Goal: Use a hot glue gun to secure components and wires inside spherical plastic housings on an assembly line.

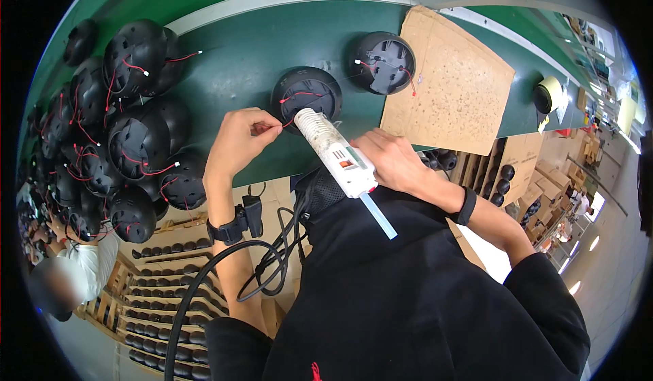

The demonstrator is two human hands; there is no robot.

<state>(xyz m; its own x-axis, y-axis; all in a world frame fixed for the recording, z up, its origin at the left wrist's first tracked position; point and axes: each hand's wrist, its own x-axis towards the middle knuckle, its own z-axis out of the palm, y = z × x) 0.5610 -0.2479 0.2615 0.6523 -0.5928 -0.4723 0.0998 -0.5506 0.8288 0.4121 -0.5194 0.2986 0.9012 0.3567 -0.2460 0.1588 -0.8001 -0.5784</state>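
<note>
My left hand is closed in a pinch on a thin red wire at the near left edge of a round black plastic housing. That housing lies on the green table, its inner side facing up. My right hand is wrapped round a white hot glue gun, whose body slants over the near side of the housing. The gun's nozzle is hidden. A pale blue glue stick juts from its rear end. Beyond and to the right sits a second black housing with a red wire and white connector.
Many black housings with red wires are piled at the left of the green table. A stained cardboard sheet lies on the right, a yellow tape roll farther off. Racks of black parts and another person are at lower left.
</note>
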